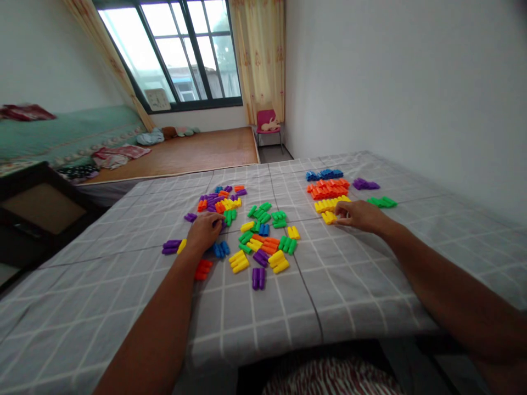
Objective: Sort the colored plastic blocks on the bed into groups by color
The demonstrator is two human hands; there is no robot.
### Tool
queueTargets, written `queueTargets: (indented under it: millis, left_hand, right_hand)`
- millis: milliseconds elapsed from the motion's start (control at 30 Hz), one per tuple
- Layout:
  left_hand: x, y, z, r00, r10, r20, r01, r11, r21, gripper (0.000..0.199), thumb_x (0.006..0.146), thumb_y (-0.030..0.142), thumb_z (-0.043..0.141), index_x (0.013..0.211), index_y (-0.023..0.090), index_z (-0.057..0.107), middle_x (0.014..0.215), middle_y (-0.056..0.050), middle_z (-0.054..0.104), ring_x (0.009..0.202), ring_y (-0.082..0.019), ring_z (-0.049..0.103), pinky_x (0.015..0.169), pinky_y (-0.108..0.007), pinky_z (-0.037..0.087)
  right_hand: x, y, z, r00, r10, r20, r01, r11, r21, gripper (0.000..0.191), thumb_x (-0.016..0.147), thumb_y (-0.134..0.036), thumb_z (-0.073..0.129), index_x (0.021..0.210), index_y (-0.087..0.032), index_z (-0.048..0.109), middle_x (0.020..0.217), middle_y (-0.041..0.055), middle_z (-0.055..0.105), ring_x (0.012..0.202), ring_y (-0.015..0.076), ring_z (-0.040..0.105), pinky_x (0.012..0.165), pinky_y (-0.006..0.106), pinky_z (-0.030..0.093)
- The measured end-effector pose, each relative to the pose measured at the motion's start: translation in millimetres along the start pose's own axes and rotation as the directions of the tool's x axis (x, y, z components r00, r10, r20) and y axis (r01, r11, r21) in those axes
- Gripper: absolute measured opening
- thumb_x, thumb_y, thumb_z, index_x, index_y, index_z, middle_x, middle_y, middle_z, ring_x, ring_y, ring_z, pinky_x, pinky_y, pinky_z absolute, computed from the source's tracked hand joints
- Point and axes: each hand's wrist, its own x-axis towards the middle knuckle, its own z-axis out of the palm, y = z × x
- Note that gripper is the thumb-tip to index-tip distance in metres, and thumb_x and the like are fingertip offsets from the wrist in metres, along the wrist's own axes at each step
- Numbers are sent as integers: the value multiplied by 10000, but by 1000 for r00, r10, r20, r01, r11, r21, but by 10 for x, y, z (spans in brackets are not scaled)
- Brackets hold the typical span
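Observation:
My right hand (359, 215) is closed, its thumb and fingertips pinching a yellow plastic tube block (328, 218) at the near edge of a yellow row (325, 205). Behind that row lie orange blocks (328, 189) and blue blocks (324, 175), grouped by colour. On the left, my left hand (205, 229) reaches over a mixed pile, fingers curled together. A bit of purple shows at its fingertips, but what it grips, if anything, is hidden. Close by are green blocks (231, 218) and blue blocks (221, 249). More mixed blocks spread between the hands, with a purple block (258, 278) nearest me.
A grey checked cloth (362, 291) covers the table. Purple blocks (365, 184) and green blocks (382, 202) lie at the far right, near the white wall (403, 82). Beyond the table are a bed (206, 148), a pink chair (267, 120) and a window.

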Motion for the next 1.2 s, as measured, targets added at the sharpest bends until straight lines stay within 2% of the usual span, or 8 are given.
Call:
queueTargets:
  millis: [133, 267, 467, 600, 700, 867, 1067, 1200]
  left_hand:
    - [-6, 41, -27, 1000, -3, 4, 3, 1000, -21, 321, 871, 325, 464, 979, 183, 731, 1017, -93, 721, 985, -238, 630, 946, -384, 477]
    - [-38, 76, -71, 999, -33, 26, 33, 999, -6, 282, 848, 374, 543, 969, 211, 739, 1063, -72, 706, 1039, -234, 604, 984, -382, 451]
    - [-128, 84, -138, 960, -280, -27, 281, 954, 104, 223, 845, 294, 537, 890, 233, 747, 1168, -81, 662, 1068, -299, 562, 891, -442, 473]
    - [-157, 90, -135, 951, -307, -31, 309, 944, 115, 220, 853, 294, 536, 878, 229, 744, 1160, -89, 660, 1058, -308, 548, 860, -446, 471]
    - [-165, 85, -121, 951, -308, -33, 310, 942, 127, 234, 869, 296, 519, 904, 235, 742, 1183, -89, 649, 1079, -313, 537, 856, -452, 464]
    - [-168, 80, -119, 955, -297, -16, 297, 948, 116, 244, 877, 290, 506, 920, 233, 740, 1174, -96, 649, 1096, -321, 532, 855, -465, 458]
    - [-158, 111, -133, 951, -309, -4, 308, 944, 120, 254, 877, 290, 502, 899, 224, 746, 1175, -98, 648, 1101, -327, 535, 851, -465, 461]
    - [-120, 173, -182, 952, -292, -87, 298, 952, 68, 222, 856, 246, 535, 925, 241, 746, 1184, -88, 646, 1150, -318, 517, 957, -493, 423]
  right_hand:
    - [49, -333, -209, 990, -138, -12, 138, 990, 5, 291, 856, -501, 563, 855, -222, 645, 779, 25, 704, 663, 163, 616, 547, 250, 331]
    - [277, -924, -251, 917, -394, 53, 390, 918, 74, 264, 894, -448, 536, 896, -212, 653, 795, 32, 711, 664, 151, 620, 563, 239, 349]
    - [1044, -1841, 20, 838, -545, 32, 532, 829, 169, 172, 877, -267, 568, 999, -228, 683, 976, 32, 739, 820, 171, 668, 702, 247, 456]
    - [1626, -2320, 281, 830, -555, -65, 556, 812, 178, 326, 812, -139, 602, 1116, -224, 683, 1188, 62, 691, 1064, 226, 632, 903, 327, 476]
    - [1907, -2571, 458, 803, -595, -35, 594, 794, 126, 414, 758, -117, 655, 1161, -208, 671, 1224, 93, 670, 1144, 262, 594, 980, 379, 443]
    - [1976, -2651, 541, 746, -666, 5, 663, 743, 91, 326, 727, -174, 724, 1051, -167, 687, 1131, 128, 678, 1104, 272, 595, 1001, 396, 416]
    - [1753, -2261, 366, 825, -547, -142, 563, 772, 296, 361, 675, -173, 723, 1024, -151, 636, 1099, 122, 566, 935, 217, 597, 826, 351, 519]
    - [1465, -1977, 238, 800, -575, -175, 585, 679, 443, 343, 655, -112, 655, 990, -178, 628, 1112, 102, 546, 983, 217, 569, 768, 329, 543]
